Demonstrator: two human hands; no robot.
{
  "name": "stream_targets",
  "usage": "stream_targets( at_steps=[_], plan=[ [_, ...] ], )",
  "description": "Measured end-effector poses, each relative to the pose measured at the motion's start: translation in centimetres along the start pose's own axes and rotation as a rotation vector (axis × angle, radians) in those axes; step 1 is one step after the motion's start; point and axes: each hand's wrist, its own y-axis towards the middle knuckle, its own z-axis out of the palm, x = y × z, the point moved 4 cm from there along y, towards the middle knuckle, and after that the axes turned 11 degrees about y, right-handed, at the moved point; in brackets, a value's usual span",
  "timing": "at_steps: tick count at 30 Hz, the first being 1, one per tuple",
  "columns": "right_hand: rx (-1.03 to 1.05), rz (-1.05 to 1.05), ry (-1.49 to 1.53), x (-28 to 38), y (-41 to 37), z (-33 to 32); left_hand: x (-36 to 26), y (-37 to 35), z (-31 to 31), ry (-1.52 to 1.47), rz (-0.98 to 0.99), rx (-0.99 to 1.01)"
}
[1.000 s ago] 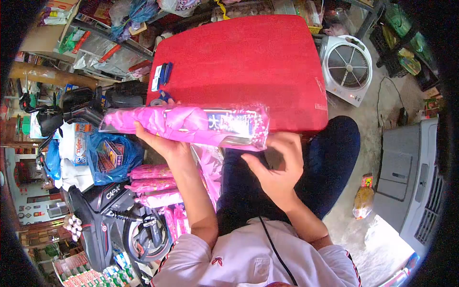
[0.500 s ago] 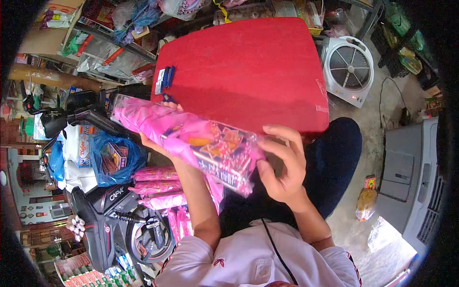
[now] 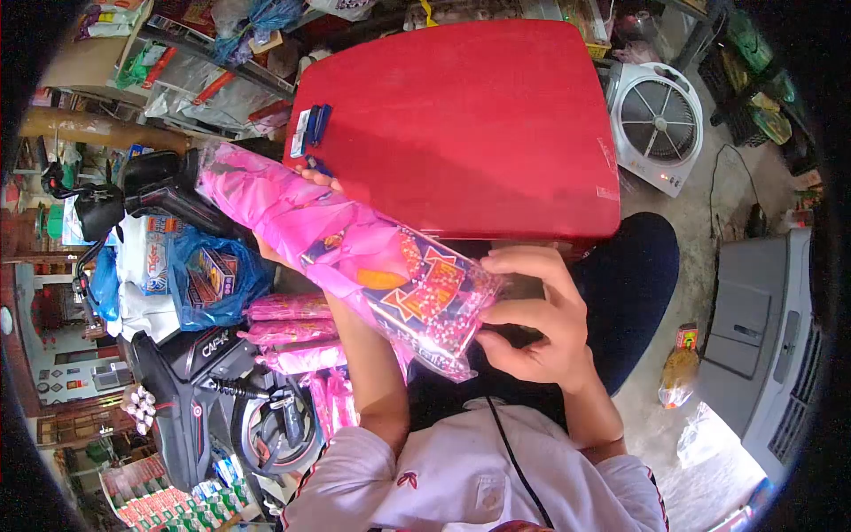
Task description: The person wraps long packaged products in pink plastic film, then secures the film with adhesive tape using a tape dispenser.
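Note:
A long pink package [image 3: 346,248] in clear plastic wrap, with a dark printed label and an orange patch near its right end, lies slantwise in front of me. My left hand [image 3: 321,176] grips it from below; fingertips show at its far edge and the palm is hidden. At the package's right end is my right hand [image 3: 545,315], its fingers and thumb curved around the plastic edge. Beyond the package stands a red table [image 3: 461,133]. Blue objects that look like staplers [image 3: 317,126] lie at the table's left edge, near my left fingertips.
Several similar pink packages [image 3: 292,332] are stacked at lower left, beside a black motorbike [image 3: 191,381] and a blue plastic bag [image 3: 213,275]. To the right of the table stands a white box fan [image 3: 660,124]. A grey cabinet [image 3: 753,310] is at far right.
The package's label has turned more toward me, and its right end has shifted slightly right and down. My right hand has moved a little right and down with it.

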Motion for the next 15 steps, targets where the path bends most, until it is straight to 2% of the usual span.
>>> stream_targets(
  at_steps=[5, 7, 15],
  plan=[
    [0.065, 0.003, 0.011, -0.2, -0.1, 0.2, 0.0, 0.1, 0.0, -0.050, -0.032, 0.041],
    [0.098, 0.017, 0.030, -0.4, -0.2, 0.2, 1.0, 0.4, 0.6, -0.225, -0.013, 0.061],
    [0.303, 0.100, 0.012, -1.1, -0.1, 0.4, 1.4, 0.9, 0.1, -0.124, -0.008, 0.035]
  ],
)
